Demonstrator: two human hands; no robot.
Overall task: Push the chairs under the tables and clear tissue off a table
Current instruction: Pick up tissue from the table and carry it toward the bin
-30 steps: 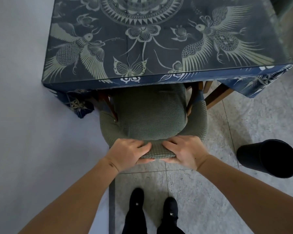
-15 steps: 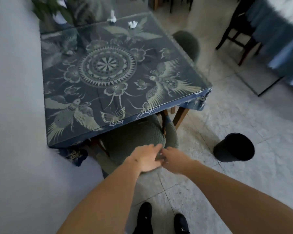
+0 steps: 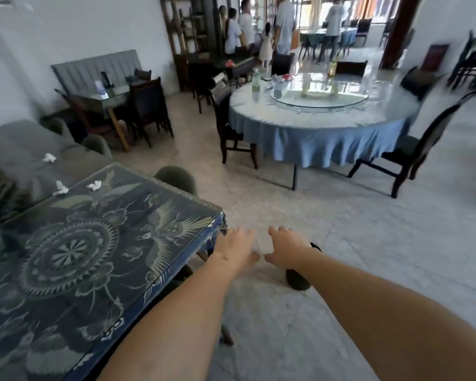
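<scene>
Beside the corner of the patterned table [image 3: 74, 251], left hand [image 3: 235, 247] and right hand [image 3: 283, 250] are held out side by side over the floor, fingers spread and loose, nothing gripped; motion blur is noted. Crumpled tissue is seen on the far end of that table, one piece [image 3: 94, 185] by the edge and another [image 3: 60, 188] just left of it, with a third tissue [image 3: 49, 158] on the grey table [image 3: 17, 149] beyond. A green chair [image 3: 176, 177] is tucked at the patterned table's far side, and a black bin [image 3: 297, 280] is partly hidden behind the right forearm.
</scene>
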